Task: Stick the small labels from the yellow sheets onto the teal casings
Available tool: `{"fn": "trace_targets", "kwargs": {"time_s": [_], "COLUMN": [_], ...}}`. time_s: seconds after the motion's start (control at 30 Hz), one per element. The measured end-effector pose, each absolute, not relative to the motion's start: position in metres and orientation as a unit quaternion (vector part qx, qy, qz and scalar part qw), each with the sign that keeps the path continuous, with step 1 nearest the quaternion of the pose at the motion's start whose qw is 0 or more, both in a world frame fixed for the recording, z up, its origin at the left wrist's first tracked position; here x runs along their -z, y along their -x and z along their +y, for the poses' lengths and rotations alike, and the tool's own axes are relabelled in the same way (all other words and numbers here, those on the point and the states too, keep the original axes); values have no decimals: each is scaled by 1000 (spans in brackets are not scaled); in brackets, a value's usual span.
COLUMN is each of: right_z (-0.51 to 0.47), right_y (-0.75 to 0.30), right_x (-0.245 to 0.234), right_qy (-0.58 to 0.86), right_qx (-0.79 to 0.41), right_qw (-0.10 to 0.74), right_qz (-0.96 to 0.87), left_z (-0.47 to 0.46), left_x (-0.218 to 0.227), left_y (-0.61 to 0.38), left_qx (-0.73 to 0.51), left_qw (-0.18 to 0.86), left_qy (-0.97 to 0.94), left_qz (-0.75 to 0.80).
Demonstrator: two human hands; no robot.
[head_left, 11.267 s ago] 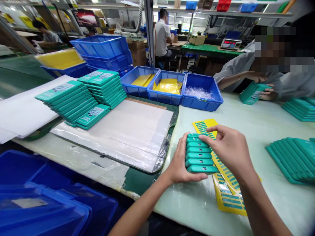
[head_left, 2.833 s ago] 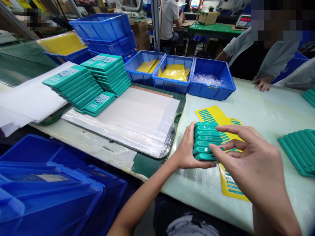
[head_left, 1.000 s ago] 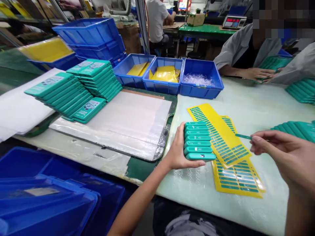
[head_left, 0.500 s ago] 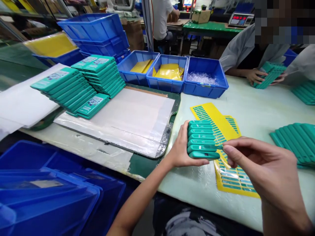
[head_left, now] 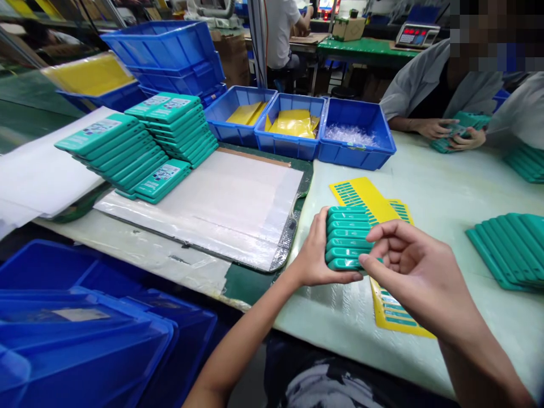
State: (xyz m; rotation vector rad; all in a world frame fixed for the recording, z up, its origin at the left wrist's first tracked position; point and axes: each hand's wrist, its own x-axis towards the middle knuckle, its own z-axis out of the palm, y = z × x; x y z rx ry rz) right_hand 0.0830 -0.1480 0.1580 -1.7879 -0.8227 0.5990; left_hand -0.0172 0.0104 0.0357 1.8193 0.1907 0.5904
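My left hand is closed around a stack of flat green plastic cases, with the thumb under the lowest one and the fingers behind. The narrow rounded ends of the cases face me and carry small glossy labels. My right hand is at the stack's right side. Its thumb tip touches the end of the lowest case, while the index finger is apart from the thumb and the other fingers curl loosely. Beneath the hands lie yellow sheets of green label stickers, partly hidden by the right hand and the stack.
More green cases lie leaning at the right, and tall stacks stand on the left beside a white board. Blue bins line the back. Across the table a co-worker's hands hold green cases. Blue crates sit lower left.
The small green label strip pinched in my right hand is no longer between the fingertips. That hand has moved left against the stack, and the lowest case's end now looks glossy and covered.
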Motion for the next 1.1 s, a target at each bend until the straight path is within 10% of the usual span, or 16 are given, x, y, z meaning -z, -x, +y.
{"fn": "trace_targets", "kwargs": {"time_s": [0.4, 1.1], "right_z": [-146, -136], "right_y": [-113, -122], "right_x": [-168, -136], "right_qy": [783, 763], "right_qx": [-214, -274], "right_qw": [345, 427], "right_qz": [-471, -399], "left_z": [8, 11], "left_x": [-39, -34], "left_y": [18, 18], "left_qx": [-260, -260], "left_qw": [577, 594], "left_qy": [-770, -757], "left_qz": [81, 81]}}
